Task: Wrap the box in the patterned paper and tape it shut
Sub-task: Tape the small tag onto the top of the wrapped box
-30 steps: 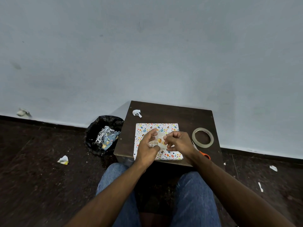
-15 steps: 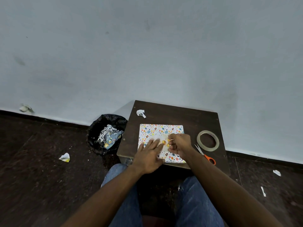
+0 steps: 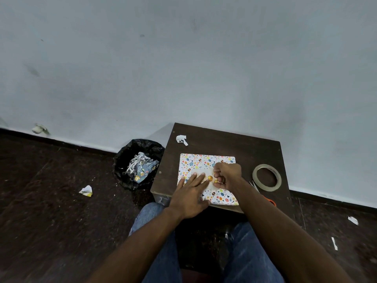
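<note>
So a second ago both hands are up off the box, pinching a little pale sticker or label between the fingertips. Now it's down. The left hand (image 3: 190, 196) lies flat on the box (image 3: 206, 166), fingers straight, pressing the pale patch onto the paper near the middle of the top. The right hand (image 3: 226, 176) is curled into a loose fist, knuckles down on the right side of that patch; I can't tell if it pinches an edge or just rubs it flat.

My read: the wrapping looks basically done. The patterned paper covers all of the box I can see, and this looks like a finishing press, either tape or a tag. I can't see any seam from here.

The box sits toward the front edge of the small table (image 3: 224, 144), left of centre. The roll of tape (image 3: 266, 177) lies flat near the right edge, with the scissors (image 3: 263, 194) just in front of it, orange handles toward the front right corner. A paper scrap (image 3: 181, 139) sits near the back left corner.

Writing: the pale patch has something printed on it, too small to read. No brands anywhere.
</note>
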Action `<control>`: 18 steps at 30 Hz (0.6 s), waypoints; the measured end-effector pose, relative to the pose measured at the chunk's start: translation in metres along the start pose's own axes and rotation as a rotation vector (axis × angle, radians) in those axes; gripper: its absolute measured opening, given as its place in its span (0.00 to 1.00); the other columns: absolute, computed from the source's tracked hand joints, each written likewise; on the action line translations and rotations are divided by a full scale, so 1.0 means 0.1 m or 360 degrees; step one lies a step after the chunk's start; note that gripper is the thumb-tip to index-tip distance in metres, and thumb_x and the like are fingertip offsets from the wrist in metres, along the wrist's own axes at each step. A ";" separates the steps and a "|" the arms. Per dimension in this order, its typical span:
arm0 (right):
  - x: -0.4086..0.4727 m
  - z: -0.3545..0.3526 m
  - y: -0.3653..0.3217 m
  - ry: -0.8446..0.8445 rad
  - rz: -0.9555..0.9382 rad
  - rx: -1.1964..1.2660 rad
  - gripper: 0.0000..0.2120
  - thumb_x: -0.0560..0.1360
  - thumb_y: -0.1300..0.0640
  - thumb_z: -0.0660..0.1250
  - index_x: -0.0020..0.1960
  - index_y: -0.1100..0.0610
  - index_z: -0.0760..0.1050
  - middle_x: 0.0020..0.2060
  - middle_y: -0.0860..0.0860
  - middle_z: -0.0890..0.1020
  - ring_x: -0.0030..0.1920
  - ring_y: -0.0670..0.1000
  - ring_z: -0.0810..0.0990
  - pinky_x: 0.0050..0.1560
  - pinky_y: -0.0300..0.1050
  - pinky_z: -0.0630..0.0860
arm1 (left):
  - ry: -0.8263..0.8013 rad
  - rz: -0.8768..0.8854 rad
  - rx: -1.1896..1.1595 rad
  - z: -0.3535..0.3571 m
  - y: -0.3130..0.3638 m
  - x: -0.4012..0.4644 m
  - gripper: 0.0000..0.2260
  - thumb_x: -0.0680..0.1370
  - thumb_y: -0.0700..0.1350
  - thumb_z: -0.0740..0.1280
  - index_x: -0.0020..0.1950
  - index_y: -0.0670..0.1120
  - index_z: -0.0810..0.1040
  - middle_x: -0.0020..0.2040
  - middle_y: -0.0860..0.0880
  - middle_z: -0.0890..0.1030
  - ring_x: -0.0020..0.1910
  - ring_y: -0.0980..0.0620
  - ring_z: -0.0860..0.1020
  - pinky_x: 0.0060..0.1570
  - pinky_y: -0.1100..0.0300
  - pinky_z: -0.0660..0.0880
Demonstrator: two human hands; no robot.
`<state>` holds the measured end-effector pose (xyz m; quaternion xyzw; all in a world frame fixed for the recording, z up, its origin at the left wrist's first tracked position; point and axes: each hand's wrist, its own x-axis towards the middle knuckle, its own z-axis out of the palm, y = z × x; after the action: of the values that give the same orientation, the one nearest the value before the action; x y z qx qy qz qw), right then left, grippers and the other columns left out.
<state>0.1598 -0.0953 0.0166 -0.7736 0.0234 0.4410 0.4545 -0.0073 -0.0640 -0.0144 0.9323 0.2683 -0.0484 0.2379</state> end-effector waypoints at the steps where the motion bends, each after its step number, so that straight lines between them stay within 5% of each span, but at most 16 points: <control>1: 0.01 0.00 0.00 0.0002 0.0002 -0.0013 0.07 0.72 0.65 0.68 0.35 0.63 0.76 0.25 0.55 0.77 0.22 0.47 0.69 0.31 0.44 0.78 | 0.0008 -0.0002 -0.0014 0.00 0.00 0.00 0.32 0.79 0.59 0.62 0.80 0.53 0.54 0.81 0.54 0.47 0.79 0.54 0.42 0.75 0.47 0.40; 18: 0.14 0.02 0.00 0.0083 -0.0032 -0.0180 0.11 0.74 0.62 0.73 0.35 0.64 0.76 0.27 0.56 0.76 0.25 0.48 0.71 0.37 0.49 0.81 | 0.0053 -0.0002 -0.0051 0.03 -0.01 -0.01 0.32 0.79 0.59 0.63 0.80 0.54 0.56 0.81 0.55 0.48 0.79 0.54 0.43 0.75 0.47 0.40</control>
<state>0.1668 -0.0887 0.0065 -0.8094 0.0024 0.4167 0.4138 -0.0084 -0.0647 -0.0178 0.9289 0.2734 -0.0288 0.2481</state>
